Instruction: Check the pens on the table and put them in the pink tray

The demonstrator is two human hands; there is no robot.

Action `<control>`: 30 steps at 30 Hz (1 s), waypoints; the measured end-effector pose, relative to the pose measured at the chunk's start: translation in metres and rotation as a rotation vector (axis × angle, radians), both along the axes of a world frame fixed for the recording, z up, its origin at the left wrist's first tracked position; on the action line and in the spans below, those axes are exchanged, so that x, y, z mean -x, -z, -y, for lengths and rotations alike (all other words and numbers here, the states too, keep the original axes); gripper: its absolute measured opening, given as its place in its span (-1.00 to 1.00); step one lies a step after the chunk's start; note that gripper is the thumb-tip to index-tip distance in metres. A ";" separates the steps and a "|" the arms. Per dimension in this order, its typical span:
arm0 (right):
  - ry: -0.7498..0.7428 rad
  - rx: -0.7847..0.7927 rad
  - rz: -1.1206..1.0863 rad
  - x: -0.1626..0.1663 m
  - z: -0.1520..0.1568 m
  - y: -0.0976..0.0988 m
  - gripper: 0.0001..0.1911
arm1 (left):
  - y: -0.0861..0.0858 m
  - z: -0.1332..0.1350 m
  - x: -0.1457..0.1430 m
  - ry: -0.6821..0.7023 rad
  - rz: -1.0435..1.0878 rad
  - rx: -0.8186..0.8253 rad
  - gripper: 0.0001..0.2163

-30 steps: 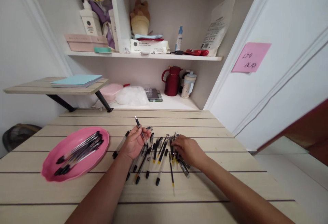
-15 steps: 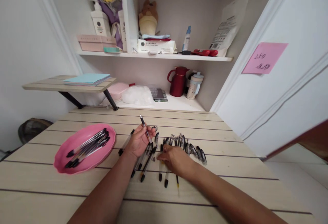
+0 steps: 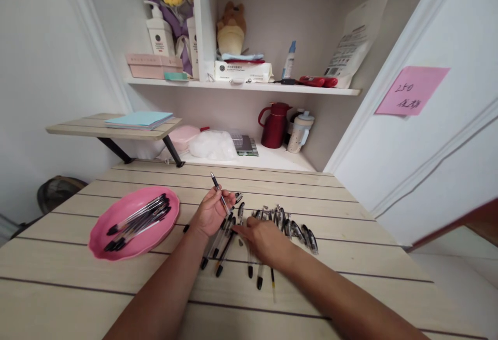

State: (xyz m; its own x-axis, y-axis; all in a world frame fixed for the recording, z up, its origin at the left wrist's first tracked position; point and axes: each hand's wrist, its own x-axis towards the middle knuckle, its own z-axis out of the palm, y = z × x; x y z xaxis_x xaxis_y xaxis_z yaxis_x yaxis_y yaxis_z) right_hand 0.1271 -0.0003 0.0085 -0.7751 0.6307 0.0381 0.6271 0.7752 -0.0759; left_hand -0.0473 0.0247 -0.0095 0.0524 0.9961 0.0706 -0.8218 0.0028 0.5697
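Observation:
My left hand [image 3: 212, 211] is closed around a clear-barrelled gel pen [image 3: 220, 191], uncapped, its metal tip pointing up and away. A black piece, maybe a cap [image 3: 238, 197], shows beside its fingertips; whether they touch it I cannot tell. My right hand [image 3: 268, 240] is low over the table with curled fingers, its fingertips reaching left to the pens; what they hold, if anything, is hidden. Between my hands lie several clear pen barrels [image 3: 224, 250] with black ends. A thin refill [image 3: 273, 284] pokes out below my right hand. Loose black caps [image 3: 299, 232] lie in a row to its right.
At the left sits a pink oval dish [image 3: 96, 249] containing several black pens. Behind it, a small raised shelf [image 3: 78, 126] bears blue paper. A dark red thermos jug [image 3: 275, 128] and a pale cup [image 3: 300, 133] stand in the cabinet at the back.
My right hand has shifted slightly left, its fingertips now nearer the barrels by my left hand. My left hand keeps the pen. The view has turned a little.

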 end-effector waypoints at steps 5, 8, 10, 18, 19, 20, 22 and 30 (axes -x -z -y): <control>-0.020 -0.021 0.064 0.013 0.002 0.001 -0.63 | 0.001 0.000 0.000 0.015 -0.006 0.009 -0.89; -0.010 -0.009 0.072 0.007 0.002 0.000 -0.68 | 0.002 -0.001 0.000 0.013 0.001 0.001 -0.90; -0.017 0.005 0.077 0.000 0.002 -0.001 -0.67 | 0.002 -0.002 0.002 0.010 0.004 -0.002 -0.91; 0.002 -0.007 0.043 0.005 -0.006 -0.009 -0.64 | -0.005 -0.002 0.014 -0.029 0.032 -0.035 -0.89; -0.006 -0.013 0.043 0.010 -0.006 -0.010 -0.65 | -0.006 -0.002 0.014 -0.034 0.032 -0.030 -0.89; -0.016 -0.021 0.045 0.016 -0.006 -0.010 -0.65 | -0.006 -0.002 0.015 -0.037 0.029 -0.023 -0.90; -0.044 -0.034 0.063 0.026 -0.005 -0.010 -0.63 | -0.005 -0.002 0.016 -0.042 0.019 -0.012 -0.90; -0.112 -0.006 0.123 0.025 0.000 -0.010 -0.65 | -0.002 -0.004 0.018 -0.030 0.024 -0.014 -0.90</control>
State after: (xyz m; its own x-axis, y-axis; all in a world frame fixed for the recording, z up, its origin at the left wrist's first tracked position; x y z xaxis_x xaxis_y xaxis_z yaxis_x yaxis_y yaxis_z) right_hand 0.1018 -0.0007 0.0189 -0.8397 0.5400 -0.0578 0.5408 0.8411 0.0014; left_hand -0.0657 0.0288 -0.0077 0.0207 0.9961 0.0856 -0.8351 -0.0298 0.5494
